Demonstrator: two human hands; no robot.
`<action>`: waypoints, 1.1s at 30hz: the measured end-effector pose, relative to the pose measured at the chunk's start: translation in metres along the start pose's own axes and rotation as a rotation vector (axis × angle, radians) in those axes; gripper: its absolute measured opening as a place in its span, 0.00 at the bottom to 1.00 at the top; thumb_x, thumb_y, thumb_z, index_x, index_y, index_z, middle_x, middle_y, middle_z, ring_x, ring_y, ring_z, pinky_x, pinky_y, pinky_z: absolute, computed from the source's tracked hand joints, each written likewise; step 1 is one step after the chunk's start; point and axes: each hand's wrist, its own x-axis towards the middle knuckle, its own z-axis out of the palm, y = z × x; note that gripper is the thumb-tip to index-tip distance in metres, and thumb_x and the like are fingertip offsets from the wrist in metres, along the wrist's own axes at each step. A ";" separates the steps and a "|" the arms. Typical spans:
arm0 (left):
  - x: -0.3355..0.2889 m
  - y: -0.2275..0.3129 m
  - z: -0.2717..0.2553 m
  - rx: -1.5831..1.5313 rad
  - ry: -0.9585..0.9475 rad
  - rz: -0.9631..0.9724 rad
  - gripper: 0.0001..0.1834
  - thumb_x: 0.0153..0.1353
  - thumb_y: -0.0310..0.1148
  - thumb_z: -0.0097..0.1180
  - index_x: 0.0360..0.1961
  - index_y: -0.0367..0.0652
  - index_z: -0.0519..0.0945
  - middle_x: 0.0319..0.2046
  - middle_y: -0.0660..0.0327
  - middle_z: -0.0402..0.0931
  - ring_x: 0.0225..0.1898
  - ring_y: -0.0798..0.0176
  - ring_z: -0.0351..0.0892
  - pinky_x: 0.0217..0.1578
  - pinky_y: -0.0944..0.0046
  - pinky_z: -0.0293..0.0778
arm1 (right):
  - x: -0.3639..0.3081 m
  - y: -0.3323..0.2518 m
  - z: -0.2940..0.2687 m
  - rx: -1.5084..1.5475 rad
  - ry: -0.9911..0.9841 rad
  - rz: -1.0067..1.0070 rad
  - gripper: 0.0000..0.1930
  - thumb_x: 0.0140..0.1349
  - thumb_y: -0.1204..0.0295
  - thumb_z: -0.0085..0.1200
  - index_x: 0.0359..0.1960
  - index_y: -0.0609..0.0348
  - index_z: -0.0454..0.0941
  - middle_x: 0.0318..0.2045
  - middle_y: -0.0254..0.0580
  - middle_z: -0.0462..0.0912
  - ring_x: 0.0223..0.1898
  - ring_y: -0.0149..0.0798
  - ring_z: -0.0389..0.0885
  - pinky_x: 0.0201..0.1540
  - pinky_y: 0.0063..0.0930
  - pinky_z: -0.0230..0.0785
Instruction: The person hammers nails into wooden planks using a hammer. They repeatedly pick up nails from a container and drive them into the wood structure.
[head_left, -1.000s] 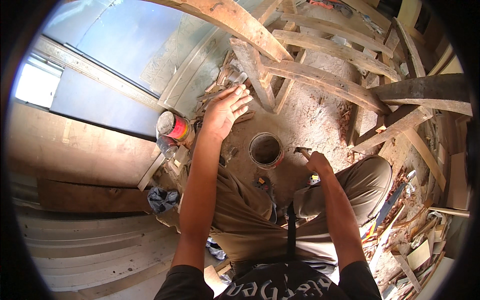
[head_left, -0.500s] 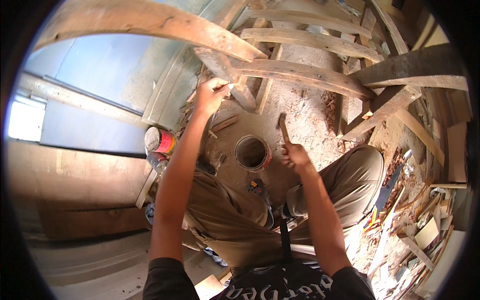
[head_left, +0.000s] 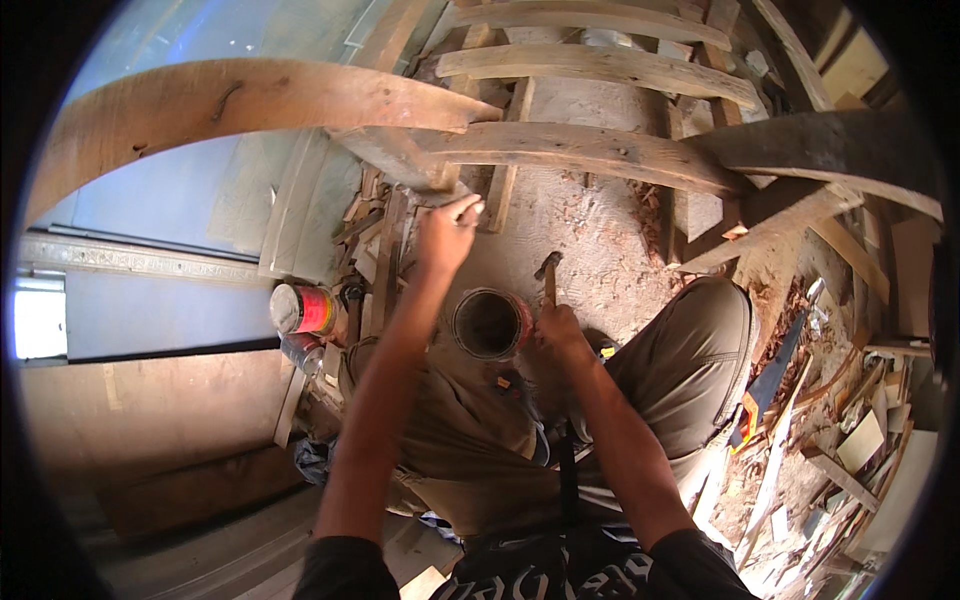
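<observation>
One hammer [head_left: 548, 275] upright in right hand [head_left: 558, 330].

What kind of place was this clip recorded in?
Probably a rough carpentry site or wood workshop: curved timber beams cross overhead, offcuts and sawdust litter the ground, and the right hand holds a hammer beside an open can.

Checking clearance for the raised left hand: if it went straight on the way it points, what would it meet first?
Probably the curved weathered wooden beam directly beyond the left hand, which already appears at or touching it; depth is unclear in this fisheye view.
</observation>
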 end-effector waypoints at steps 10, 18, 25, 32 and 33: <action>0.009 -0.014 0.042 -0.801 0.296 -0.428 0.11 0.57 0.29 0.66 0.41 0.40 0.82 0.35 0.60 0.85 0.25 0.65 0.82 0.18 0.72 0.66 | 0.036 0.013 0.003 0.308 0.055 0.196 0.20 0.73 0.57 0.42 0.34 0.63 0.72 0.17 0.34 0.70 0.14 0.31 0.69 0.17 0.32 0.66; 0.023 -0.028 0.035 -1.096 0.237 -0.712 0.16 0.61 0.30 0.63 0.49 0.45 0.76 0.45 0.63 0.82 0.39 0.67 0.79 0.27 0.71 0.68 | 0.007 -0.027 -0.017 0.426 -0.031 0.258 0.18 0.73 0.59 0.43 0.33 0.63 0.70 0.18 0.35 0.70 0.15 0.31 0.70 0.17 0.30 0.67; 0.022 -0.017 0.033 -1.206 0.217 -0.710 0.16 0.66 0.33 0.56 0.54 0.42 0.73 0.52 0.61 0.78 0.56 0.61 0.75 0.52 0.63 0.71 | 0.001 -0.034 -0.019 0.412 -0.039 0.248 0.18 0.72 0.58 0.44 0.35 0.65 0.70 0.19 0.35 0.70 0.15 0.31 0.69 0.17 0.31 0.66; 0.030 -0.013 0.037 -1.266 0.174 -0.665 0.16 0.69 0.34 0.52 0.55 0.41 0.71 0.57 0.58 0.76 0.63 0.59 0.71 0.63 0.54 0.65 | 0.001 -0.028 -0.021 0.455 -0.008 0.253 0.20 0.72 0.54 0.43 0.37 0.61 0.70 0.19 0.33 0.69 0.15 0.30 0.69 0.16 0.29 0.64; 0.033 -0.008 0.039 -1.273 0.169 -0.666 0.16 0.69 0.34 0.52 0.55 0.41 0.71 0.57 0.58 0.76 0.62 0.59 0.71 0.63 0.54 0.65 | 0.002 -0.026 -0.020 0.461 0.032 0.243 0.21 0.72 0.53 0.43 0.37 0.61 0.70 0.19 0.33 0.68 0.15 0.30 0.68 0.16 0.28 0.63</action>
